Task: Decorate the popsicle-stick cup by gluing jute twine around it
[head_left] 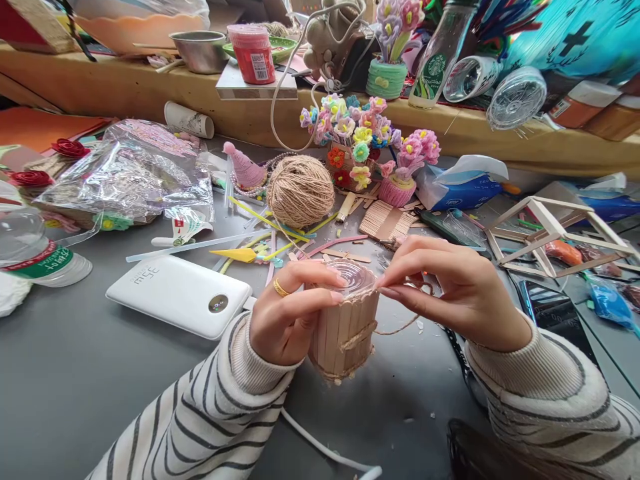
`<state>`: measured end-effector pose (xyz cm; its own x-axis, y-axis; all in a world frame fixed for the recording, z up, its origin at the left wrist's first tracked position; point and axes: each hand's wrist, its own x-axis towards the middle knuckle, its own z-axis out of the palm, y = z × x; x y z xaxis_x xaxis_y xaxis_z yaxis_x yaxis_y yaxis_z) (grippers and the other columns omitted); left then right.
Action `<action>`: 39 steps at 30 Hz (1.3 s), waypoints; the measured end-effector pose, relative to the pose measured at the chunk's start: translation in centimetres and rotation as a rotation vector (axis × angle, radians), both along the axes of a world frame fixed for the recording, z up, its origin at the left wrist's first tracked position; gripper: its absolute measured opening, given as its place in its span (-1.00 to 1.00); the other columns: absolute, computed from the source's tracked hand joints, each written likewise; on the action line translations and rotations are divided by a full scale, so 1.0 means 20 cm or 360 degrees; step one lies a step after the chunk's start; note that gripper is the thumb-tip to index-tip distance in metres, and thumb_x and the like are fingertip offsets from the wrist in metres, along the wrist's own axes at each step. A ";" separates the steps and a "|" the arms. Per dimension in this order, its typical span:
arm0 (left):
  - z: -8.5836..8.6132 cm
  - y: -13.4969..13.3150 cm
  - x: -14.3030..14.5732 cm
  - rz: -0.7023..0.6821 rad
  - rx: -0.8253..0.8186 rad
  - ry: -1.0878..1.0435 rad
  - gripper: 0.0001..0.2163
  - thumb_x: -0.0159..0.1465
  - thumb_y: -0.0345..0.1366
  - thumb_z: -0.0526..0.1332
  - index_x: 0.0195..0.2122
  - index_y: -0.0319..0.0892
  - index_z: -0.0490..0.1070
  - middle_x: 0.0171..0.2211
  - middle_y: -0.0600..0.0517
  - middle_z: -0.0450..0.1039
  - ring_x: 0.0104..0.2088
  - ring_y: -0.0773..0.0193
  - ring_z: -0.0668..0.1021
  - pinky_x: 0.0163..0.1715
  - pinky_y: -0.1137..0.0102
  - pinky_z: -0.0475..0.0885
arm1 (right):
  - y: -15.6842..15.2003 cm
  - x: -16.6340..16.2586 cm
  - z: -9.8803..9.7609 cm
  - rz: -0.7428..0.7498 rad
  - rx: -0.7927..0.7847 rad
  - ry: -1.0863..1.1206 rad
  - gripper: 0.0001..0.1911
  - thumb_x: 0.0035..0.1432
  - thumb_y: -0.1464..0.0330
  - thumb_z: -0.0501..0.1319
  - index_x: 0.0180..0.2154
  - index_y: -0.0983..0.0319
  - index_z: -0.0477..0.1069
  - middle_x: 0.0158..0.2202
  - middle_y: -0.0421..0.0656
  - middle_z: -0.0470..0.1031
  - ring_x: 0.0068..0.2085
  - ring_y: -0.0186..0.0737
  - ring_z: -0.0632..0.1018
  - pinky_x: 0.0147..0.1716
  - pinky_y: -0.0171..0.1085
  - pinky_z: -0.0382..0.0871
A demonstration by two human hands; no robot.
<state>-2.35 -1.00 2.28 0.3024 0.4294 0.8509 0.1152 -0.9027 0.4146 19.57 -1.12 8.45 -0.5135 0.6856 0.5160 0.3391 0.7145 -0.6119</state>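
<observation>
A small cup covered in upright popsicle sticks (334, 333) is tilted in my left hand (293, 310), whose fingers grip its side and upper edge. Its clear ringed plastic end faces up. Jute twine (400, 328) is wound round its middle and lines the lower edge. My right hand (450, 287) pinches at the upper right edge, thumb and index finger pressed together on what looks like the twine. A loose length loops below that hand. Beyond the cup sits a ball of jute twine (301, 192), with a strand running down towards the cup.
A white power bank (179, 295) lies left of my left hand, near a plastic bottle (45, 250). Behind are pipe-cleaner flowers (361, 137) and a popsicle-stick panel (386, 221). A wooden stick frame (550, 233) and a phone (555, 313) lie to the right.
</observation>
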 end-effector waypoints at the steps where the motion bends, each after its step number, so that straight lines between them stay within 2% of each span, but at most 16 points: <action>1: 0.00 0.00 0.00 0.0001 -0.0004 -0.0005 -0.81 0.38 -0.40 -0.01 -0.13 -0.19 0.38 -0.21 -0.11 0.49 -0.17 0.24 0.56 -0.01 0.22 0.48 | 0.00 0.00 0.00 0.0002 -0.0004 -0.0002 -0.95 0.14 0.48 0.26 -0.34 0.23 0.46 -0.47 -0.21 0.48 -0.45 -0.38 0.42 -0.47 -0.34 0.32; 6: -0.01 0.01 0.00 -0.0029 -0.0017 -0.0020 -0.80 0.38 -0.41 -0.02 -0.11 -0.17 0.37 -0.20 -0.10 0.49 -0.17 0.24 0.56 -0.03 0.20 0.48 | 0.00 0.00 0.00 0.0026 -0.0006 0.0006 -0.94 0.14 0.50 0.25 -0.33 0.24 0.46 -0.46 -0.21 0.49 -0.44 -0.38 0.43 -0.45 -0.34 0.33; 16: -0.02 0.06 0.01 -0.0112 -0.0053 -0.0182 -0.81 0.38 -0.45 -0.01 -0.11 -0.23 0.37 -0.23 -0.07 0.50 -0.20 0.29 0.56 -0.11 0.30 0.50 | 0.01 0.00 -0.02 -0.0045 0.0017 -0.0011 -0.93 0.15 0.50 0.23 -0.32 0.23 0.46 -0.42 -0.20 0.51 -0.44 -0.40 0.43 -0.48 -0.38 0.31; 21: -0.03 0.06 0.01 -0.0088 -0.0135 -0.0224 -0.79 0.39 -0.42 -0.02 -0.09 -0.18 0.37 -0.22 -0.03 0.49 -0.19 0.30 0.56 -0.08 0.32 0.49 | 0.02 0.00 -0.01 -0.0037 0.0059 -0.0042 -0.90 0.15 0.51 0.22 -0.32 0.22 0.47 -0.40 -0.20 0.52 -0.45 -0.41 0.43 -0.48 -0.39 0.34; 27: -0.03 0.06 0.02 -0.0106 -0.0106 -0.0217 -0.82 0.37 -0.44 0.01 -0.12 -0.21 0.39 -0.25 -0.08 0.50 -0.21 0.28 0.57 -0.13 0.29 0.50 | 0.02 0.00 -0.02 -0.0057 0.0130 -0.0053 -0.87 0.15 0.53 0.21 -0.32 0.21 0.48 -0.39 -0.19 0.52 -0.43 -0.39 0.46 -0.49 -0.40 0.36; 35: -0.04 0.05 0.01 -0.0118 -0.0116 -0.0223 -0.81 0.38 -0.44 0.00 -0.12 -0.22 0.38 -0.24 -0.09 0.50 -0.20 0.27 0.57 -0.11 0.27 0.49 | 0.02 -0.01 -0.02 -0.0062 0.0244 -0.0043 -0.85 0.12 0.55 0.23 -0.32 0.20 0.49 -0.39 -0.18 0.53 -0.34 -0.36 0.52 -0.37 -0.38 0.43; 39: -0.04 0.05 0.01 -0.0106 -0.0124 -0.0245 -0.82 0.37 -0.43 0.02 -0.12 -0.21 0.39 -0.25 -0.09 0.50 -0.21 0.27 0.57 -0.12 0.27 0.50 | 0.02 -0.01 -0.02 -0.0077 0.0281 -0.0065 -0.85 0.14 0.53 0.23 -0.32 0.17 0.49 -0.39 -0.18 0.54 -0.33 -0.34 0.54 -0.38 -0.36 0.45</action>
